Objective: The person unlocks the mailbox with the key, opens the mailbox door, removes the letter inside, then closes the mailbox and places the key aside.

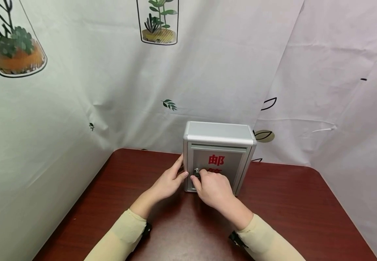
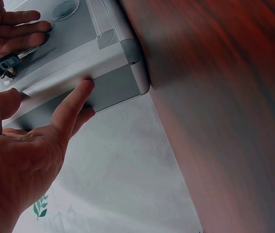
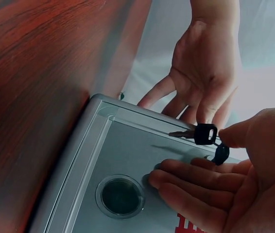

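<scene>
A silver metal mailbox (image 1: 221,132) with red Chinese characters stands upright on the table. My left hand (image 1: 168,183) rests against its left side, fingers extended along the side panel and thumb at the front edge. In front of the door, my right hand (image 1: 216,188) pinches a black-headed key (image 3: 220,154) at the lock between thumb and index finger; the other fingers are loosely bent. A second key (image 3: 205,134) with a black head dangles from it, its metal blade exposed. The lock itself is mostly hidden by the fingers.
The dark red wooden table (image 1: 289,203) has rounded back corners. White cloth (image 1: 224,72) with printed plants hangs behind and at both sides. A round clear window (image 3: 120,196) sits low on the mailbox door.
</scene>
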A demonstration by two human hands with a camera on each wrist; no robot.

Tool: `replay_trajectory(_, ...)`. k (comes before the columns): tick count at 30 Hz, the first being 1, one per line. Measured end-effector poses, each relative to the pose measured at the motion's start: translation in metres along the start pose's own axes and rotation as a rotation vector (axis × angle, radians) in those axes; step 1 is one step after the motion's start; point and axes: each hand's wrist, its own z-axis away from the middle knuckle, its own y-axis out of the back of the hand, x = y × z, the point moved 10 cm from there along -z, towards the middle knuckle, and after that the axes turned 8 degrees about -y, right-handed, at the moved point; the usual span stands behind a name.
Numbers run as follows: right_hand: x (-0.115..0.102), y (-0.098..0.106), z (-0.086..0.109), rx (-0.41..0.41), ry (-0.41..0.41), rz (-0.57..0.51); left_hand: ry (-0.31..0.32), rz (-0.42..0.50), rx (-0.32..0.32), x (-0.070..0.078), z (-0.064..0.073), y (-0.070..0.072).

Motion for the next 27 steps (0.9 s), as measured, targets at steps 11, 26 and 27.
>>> replay_trajectory(11,0.006,-0.007,0.0,-0.055,-0.042,-0.067,0.003,0.0,-0.005,-0.001,0.0,0.0)
replay_trajectory(26,0.029,-0.038,0.002,-0.054,-0.077,-0.2,-0.001,0.002,0.002,0.0,0.0,0.0)
replay_trajectory(27,0.033,-0.045,0.002,-0.052,-0.082,-0.202,-0.003,0.004,0.003,0.0,0.0,0.0)
